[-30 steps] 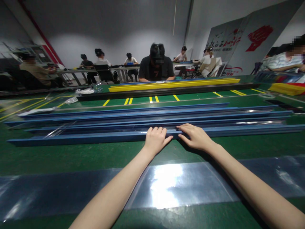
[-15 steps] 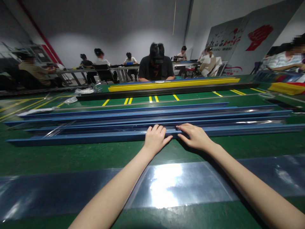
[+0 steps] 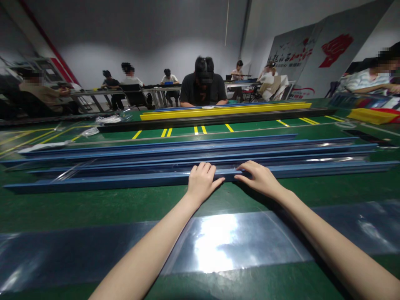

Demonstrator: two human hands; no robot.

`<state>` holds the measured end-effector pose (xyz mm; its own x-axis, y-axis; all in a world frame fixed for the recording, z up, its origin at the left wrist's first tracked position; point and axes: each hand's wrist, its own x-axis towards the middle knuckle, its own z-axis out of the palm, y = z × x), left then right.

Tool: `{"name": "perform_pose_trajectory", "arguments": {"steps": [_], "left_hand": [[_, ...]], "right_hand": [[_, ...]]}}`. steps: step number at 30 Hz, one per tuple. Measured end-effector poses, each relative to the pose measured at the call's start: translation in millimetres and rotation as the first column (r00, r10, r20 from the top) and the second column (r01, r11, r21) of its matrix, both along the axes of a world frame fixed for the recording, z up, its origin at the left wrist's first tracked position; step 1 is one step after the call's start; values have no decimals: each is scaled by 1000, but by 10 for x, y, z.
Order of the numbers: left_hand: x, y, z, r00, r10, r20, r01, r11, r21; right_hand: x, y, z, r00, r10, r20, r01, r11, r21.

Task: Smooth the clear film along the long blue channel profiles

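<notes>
Several long blue plastic channel strips (image 3: 103,183) lie side by side across the green table, and the nearest one runs under both hands. My left hand (image 3: 201,179) grips that front strip near its middle, fingers over the top and thumb along the near side. A short gap to the right, my right hand (image 3: 258,177) pinches the same strip, with fingers curled over its edge and thumb in front. Some fingertips are hidden behind the strip's edge. Below my wrists a clear plastic sheet (image 3: 131,246) lies flat and reflects a bright light.
Beyond the blue strips lie a black strip (image 3: 265,116) and a yellow strip (image 3: 225,110). Crumpled clear plastic (image 3: 108,119) sits at the back left. A co-worker (image 3: 203,85) leans over the far edge. A dark phone-like slab (image 3: 368,137) is at the right.
The view has shifted slightly. My right hand sits a little farther from my left, and both hands stay on the front blue strip.
</notes>
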<state>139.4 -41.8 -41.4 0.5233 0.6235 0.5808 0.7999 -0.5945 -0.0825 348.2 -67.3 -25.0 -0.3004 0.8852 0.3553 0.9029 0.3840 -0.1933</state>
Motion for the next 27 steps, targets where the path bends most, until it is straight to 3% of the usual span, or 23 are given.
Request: {"name": "perform_pose_trajectory", "arguments": {"steps": [6, 16, 27], "left_hand": [[-6, 0, -5, 999, 12, 40, -12, 1000, 6], [-2, 6, -20, 990, 19, 139, -21, 1000, 12], [-1, 27, -27, 988, 40, 149, -47, 998, 40]], "right_hand": [[69, -1, -9, 997, 10, -71, -9, 1000, 17], [53, 6, -42, 1000, -28, -13, 29, 998, 63], [35, -12, -22, 1000, -21, 17, 19, 997, 77]]}}
